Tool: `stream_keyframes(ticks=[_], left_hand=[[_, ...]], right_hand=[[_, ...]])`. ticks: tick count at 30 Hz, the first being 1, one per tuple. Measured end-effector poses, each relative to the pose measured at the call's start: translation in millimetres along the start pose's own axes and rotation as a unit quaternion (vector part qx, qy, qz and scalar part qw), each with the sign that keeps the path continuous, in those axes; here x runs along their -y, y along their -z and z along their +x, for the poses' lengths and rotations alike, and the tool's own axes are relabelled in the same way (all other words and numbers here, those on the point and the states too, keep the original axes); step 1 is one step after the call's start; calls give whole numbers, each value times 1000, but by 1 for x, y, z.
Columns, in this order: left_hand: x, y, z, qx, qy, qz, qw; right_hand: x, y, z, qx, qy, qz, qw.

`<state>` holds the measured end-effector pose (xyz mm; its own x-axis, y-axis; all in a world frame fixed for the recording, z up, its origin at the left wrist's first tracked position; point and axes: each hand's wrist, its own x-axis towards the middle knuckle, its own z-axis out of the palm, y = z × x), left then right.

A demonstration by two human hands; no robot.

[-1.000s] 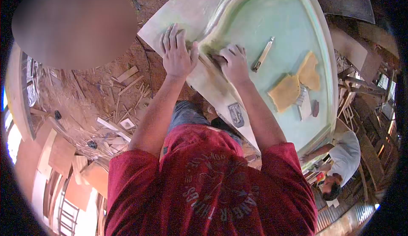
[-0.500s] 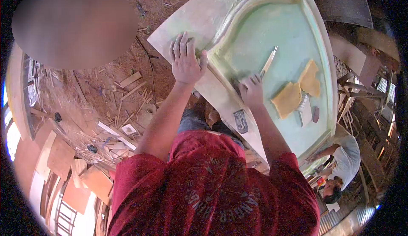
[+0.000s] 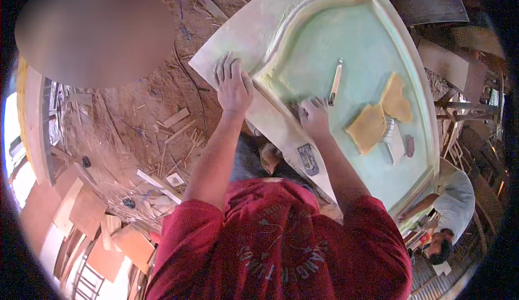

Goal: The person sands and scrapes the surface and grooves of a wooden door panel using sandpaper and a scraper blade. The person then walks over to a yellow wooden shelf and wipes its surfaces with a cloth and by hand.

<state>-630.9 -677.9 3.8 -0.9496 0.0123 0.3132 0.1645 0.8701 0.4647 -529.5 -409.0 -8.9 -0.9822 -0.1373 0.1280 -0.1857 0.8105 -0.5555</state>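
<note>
My left hand [image 3: 233, 88] lies with its fingers stretched out on the pale rim of a large, curved board [image 3: 259, 35], near its left corner. My right hand [image 3: 314, 117] presses with curled fingers against the inner edge of the board's pale green recess [image 3: 324, 40]. Whatever may be under those fingers is hidden. Just beyond them lies a slim, light-handled tool with a metal tip [image 3: 336, 81]. Two torn yellow sheets [image 3: 367, 128] rest farther right, partly over a white-bristled brush [image 3: 396, 144]. A small reddish block [image 3: 410, 145] is beside the brush.
A dark rectangular plate or label [image 3: 308, 159] sits on the near rim. A co-worker in a light shirt [image 3: 454, 202] bends over the board's right end. Wood scraps [image 3: 175, 117] litter the floor at left, with stacked panels [image 3: 81, 205] below. A dark sheet [image 3: 427, 0] stands at upper right.
The view has shifted slightly. My right hand has slid a little along the recess edge, and my left hand stays on the rim. The tool and the yellow sheets lie as before.
</note>
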Motion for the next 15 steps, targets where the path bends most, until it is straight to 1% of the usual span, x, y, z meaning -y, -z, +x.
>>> stream_keyframes(ticks=[1, 3, 6, 7, 8, 10, 11, 13, 14, 15], left_hand=[[-2, 3, -6, 9, 9, -6, 1000], [-3, 4, -6, 13, 8, 0, 1000], [-4, 7, -4, 16, 2, -3, 1000], [-2, 8, -3, 19, -2, -7, 1000], [-2, 8, -5, 26, 2, -7, 1000], [0, 7, -2, 33, 13, -2, 999], [2, 7, -5, 32, 15, -8, 999], [3, 4, -4, 25, 12, -26, 999], [3, 5, -4, 46, 15, -27, 998], [4, 6, -4, 57, 11, -26, 998]], right_hand=[[6, -6, 8, -13, 12, 18, 1000], [17, -29, 54, -43, 38, 49, 997], [35, -28, 101, -47, 54, 10, 997], [32, -30, 101, -102, -47, 104, 988], [23, -29, 93, -153, -146, 194, 958], [14, -3, 92, -241, -229, 203, 921], [24, 19, 83, -276, -229, 122, 926], [42, 25, 72, -259, -262, 267, 891], [50, 27, 76, -256, -268, 336, 866], [62, 24, 78, -225, -284, 285, 887]])
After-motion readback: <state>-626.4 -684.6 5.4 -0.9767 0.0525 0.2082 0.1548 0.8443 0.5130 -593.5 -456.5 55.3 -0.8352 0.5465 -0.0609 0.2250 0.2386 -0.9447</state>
